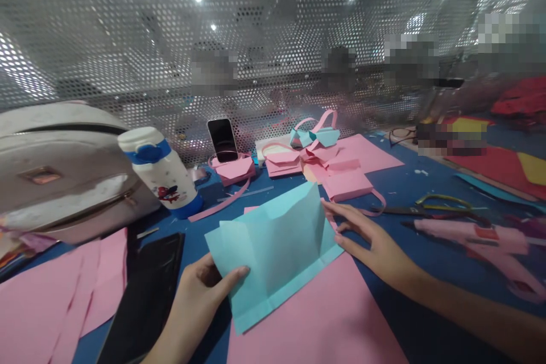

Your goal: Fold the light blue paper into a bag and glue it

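Observation:
A creased light-blue sheet of paper (281,250) is held up at a tilt over a pink sheet (324,318) on the blue table. My left hand (205,290) grips its left side, thumb on the front and fingers hidden behind. At the right edge, my right hand (362,233) has its fingers bent and apart, touching or very near the paper; whether it pinches the edge is unclear. Beyond the paper stand small pink folded paper bags (284,164) with strip handles, and light-blue folded pieces (315,136).
At right lie a pink glue gun (482,239) and scissors (443,205). On the left are a white backpack (63,165), a bottle (164,173), a black phone-like slab (145,296) and pink sheets (55,301). A phone (224,139) leans near the perforated metal panel (264,28).

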